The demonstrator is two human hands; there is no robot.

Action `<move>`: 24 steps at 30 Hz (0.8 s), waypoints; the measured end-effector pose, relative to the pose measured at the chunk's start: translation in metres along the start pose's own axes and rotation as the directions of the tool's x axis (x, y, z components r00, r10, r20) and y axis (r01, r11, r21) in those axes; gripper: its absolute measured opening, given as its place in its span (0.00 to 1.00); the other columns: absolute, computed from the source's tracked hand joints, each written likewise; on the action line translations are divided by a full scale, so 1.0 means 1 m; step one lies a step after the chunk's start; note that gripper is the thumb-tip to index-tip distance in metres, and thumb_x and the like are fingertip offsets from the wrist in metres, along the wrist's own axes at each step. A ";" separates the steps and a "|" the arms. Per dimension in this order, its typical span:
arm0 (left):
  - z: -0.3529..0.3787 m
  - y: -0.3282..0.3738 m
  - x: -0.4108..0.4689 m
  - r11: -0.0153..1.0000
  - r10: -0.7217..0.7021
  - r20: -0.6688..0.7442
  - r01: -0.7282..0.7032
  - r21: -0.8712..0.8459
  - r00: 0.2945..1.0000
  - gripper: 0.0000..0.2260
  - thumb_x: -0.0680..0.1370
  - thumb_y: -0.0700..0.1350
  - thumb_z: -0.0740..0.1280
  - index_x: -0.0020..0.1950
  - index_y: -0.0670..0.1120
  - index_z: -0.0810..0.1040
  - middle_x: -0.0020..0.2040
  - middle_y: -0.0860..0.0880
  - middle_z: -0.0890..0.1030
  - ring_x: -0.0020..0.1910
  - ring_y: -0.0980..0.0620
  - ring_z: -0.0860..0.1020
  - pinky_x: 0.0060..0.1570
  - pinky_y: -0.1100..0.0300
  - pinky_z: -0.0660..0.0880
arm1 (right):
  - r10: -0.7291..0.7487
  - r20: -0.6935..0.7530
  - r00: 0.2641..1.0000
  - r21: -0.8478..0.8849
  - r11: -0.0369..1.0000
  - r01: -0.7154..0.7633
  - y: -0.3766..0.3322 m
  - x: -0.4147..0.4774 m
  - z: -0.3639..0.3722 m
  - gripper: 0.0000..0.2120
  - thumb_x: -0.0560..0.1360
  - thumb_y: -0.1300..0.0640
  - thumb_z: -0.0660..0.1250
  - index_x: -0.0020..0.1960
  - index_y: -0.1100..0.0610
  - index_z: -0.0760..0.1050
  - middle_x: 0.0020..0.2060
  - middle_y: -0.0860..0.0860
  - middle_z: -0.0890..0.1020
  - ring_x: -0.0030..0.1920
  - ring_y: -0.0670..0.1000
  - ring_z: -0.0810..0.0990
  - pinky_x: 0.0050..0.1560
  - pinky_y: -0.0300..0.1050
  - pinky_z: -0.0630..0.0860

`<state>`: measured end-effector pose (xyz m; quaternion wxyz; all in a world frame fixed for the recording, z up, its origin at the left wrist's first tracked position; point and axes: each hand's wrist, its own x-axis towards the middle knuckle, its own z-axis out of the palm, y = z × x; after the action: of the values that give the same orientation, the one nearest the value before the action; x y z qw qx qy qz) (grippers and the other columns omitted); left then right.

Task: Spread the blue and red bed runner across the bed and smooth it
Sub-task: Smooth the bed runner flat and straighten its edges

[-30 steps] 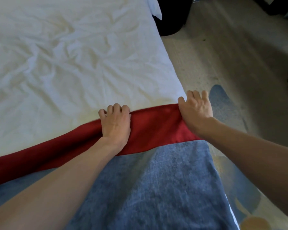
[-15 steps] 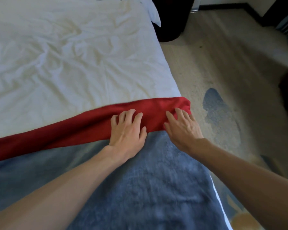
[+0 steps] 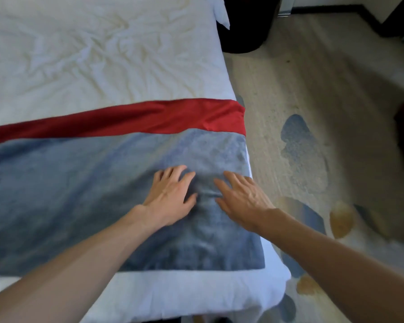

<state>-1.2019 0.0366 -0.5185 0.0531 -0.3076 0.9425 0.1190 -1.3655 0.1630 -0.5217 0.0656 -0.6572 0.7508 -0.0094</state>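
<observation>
The bed runner (image 3: 68, 183) lies across the foot of the bed, a wide blue field with a red band (image 3: 149, 117) along its far edge. It reaches the bed's right side. My left hand (image 3: 170, 197) rests flat on the blue part, fingers spread. My right hand (image 3: 240, 199) lies flat beside it, nearer the right edge, fingers apart. A small ridge of blue cloth stands between the two hands. Neither hand grips anything.
The white sheet (image 3: 91, 54) beyond the runner is wrinkled. A white strip of bedding (image 3: 184, 292) shows at the near edge. To the right is a patterned carpet (image 3: 313, 113). A dark round object (image 3: 245, 24) stands on the floor by the bed's far right side.
Both hands have slid back toward me, from the red band onto the blue part. The red band now lies flatter and farther up the bed.
</observation>
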 end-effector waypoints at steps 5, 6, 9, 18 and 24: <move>0.022 0.021 -0.065 0.999 0.054 0.021 -0.054 0.003 0.998 0.30 0.69 0.61 0.57 0.64 0.45 0.74 0.65 0.43 0.72 0.63 0.42 0.71 0.60 0.47 0.67 | -0.074 0.037 0.997 0.041 0.997 0.072 -0.027 -0.059 0.014 0.26 0.70 0.38 0.60 0.54 0.59 0.77 0.53 0.60 0.79 0.48 0.60 0.81 0.45 0.51 0.79; 0.025 0.022 -0.076 0.998 0.063 0.019 -0.063 -0.009 0.998 0.29 0.69 0.61 0.57 0.63 0.45 0.74 0.64 0.43 0.72 0.62 0.42 0.71 0.59 0.47 0.68 | -0.094 0.049 0.994 0.041 0.995 0.092 -0.030 -0.069 0.019 0.27 0.69 0.38 0.64 0.55 0.59 0.77 0.55 0.62 0.78 0.51 0.61 0.80 0.48 0.52 0.78; 0.037 0.021 -0.102 0.997 0.053 0.018 -0.052 -0.048 0.998 0.27 0.70 0.63 0.58 0.62 0.47 0.72 0.66 0.45 0.70 0.65 0.45 0.69 0.60 0.48 0.66 | -0.127 0.088 0.988 0.019 0.992 0.126 -0.040 -0.090 0.026 0.30 0.62 0.39 0.74 0.55 0.59 0.76 0.59 0.64 0.76 0.58 0.63 0.77 0.53 0.55 0.77; 0.060 0.034 -0.114 0.997 0.034 -0.124 -0.043 -0.070 0.992 0.05 0.73 0.43 0.72 0.40 0.44 0.77 0.60 0.39 0.75 0.60 0.38 0.73 0.56 0.44 0.66 | -0.151 -0.108 0.983 0.044 0.987 0.156 -0.056 -0.093 0.040 0.13 0.62 0.57 0.79 0.37 0.57 0.74 0.33 0.53 0.74 0.34 0.56 0.74 0.31 0.47 0.68; 0.068 0.061 -0.118 0.998 0.043 -0.140 -0.050 -0.046 0.989 0.05 0.74 0.42 0.70 0.40 0.44 0.76 0.62 0.38 0.73 0.61 0.39 0.70 0.57 0.46 0.63 | -0.162 -0.054 0.985 0.025 0.986 0.163 -0.036 -0.113 0.036 0.15 0.60 0.58 0.80 0.35 0.54 0.73 0.31 0.50 0.73 0.31 0.53 0.73 0.30 0.45 0.67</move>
<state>-1.1412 0.1683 -0.5520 -0.0229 -0.2943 0.9476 0.1219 -1.3114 0.2726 -0.5437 0.0548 -0.7148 0.6959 -0.0425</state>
